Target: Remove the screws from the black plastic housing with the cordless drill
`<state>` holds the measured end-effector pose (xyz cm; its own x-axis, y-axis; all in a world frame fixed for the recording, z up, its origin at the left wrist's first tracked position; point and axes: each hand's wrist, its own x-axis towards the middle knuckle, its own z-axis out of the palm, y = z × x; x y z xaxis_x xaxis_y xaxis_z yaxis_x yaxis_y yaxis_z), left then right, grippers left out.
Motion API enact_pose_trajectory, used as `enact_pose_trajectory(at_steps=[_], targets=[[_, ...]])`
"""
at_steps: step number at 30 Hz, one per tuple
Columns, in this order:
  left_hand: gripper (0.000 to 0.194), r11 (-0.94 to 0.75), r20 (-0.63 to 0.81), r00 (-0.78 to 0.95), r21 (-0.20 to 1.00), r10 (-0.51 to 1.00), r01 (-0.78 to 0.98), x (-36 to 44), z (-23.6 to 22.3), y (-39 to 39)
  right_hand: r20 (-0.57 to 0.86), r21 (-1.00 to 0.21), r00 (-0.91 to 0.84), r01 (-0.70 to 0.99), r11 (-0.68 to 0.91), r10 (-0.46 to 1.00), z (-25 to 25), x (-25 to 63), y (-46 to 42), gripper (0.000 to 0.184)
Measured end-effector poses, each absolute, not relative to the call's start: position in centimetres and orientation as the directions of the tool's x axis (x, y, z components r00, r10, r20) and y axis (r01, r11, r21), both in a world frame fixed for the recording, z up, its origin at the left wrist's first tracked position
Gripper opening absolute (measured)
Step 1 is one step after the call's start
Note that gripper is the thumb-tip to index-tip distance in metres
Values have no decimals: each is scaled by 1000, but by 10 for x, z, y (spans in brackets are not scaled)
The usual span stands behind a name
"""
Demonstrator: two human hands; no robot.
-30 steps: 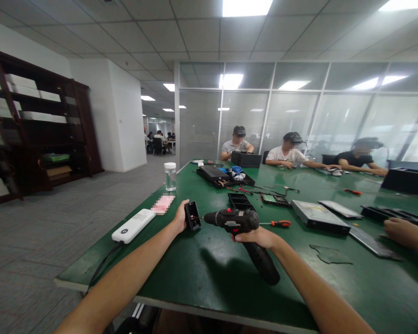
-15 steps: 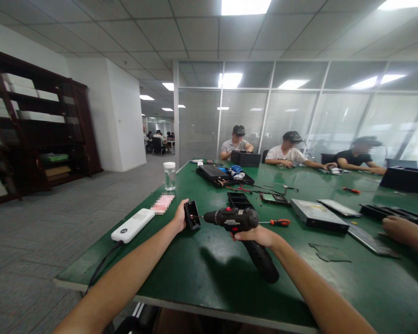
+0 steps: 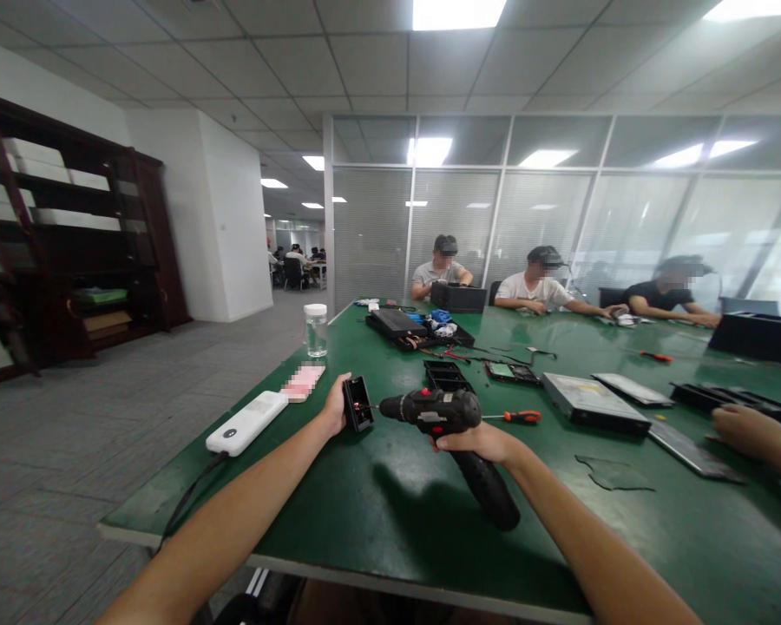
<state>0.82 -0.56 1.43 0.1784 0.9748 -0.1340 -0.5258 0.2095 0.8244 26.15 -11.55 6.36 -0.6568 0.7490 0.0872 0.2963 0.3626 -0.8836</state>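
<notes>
Black is the hollow box [image 3: 357, 401] the left hand [image 3: 336, 408] grips; the right hand [image 3: 475, 441] clenches a black-and-red drill [image 3: 437, 410].

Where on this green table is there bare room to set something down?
Bare green tabletop lies between your left forearm and the black cordless drill, and just nearer than the transparent irregular sheet. It's crowded beyond the drill: black plastic tray, orange-handled screwdriver, silver boxy drive.
</notes>
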Motion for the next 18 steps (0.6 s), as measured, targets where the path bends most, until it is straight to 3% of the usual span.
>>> enact_pose_trajectory(at_steps=[9,18], targets=[[32,206,-126,187,831,974,-516,7,10,-2,96,-894,-651,276,353,753,63,263,-115,25],[33,213,-131,189,823,973,-527,7,11,-2,125,-974,-696,50,222,707,64,257,-120,33]])
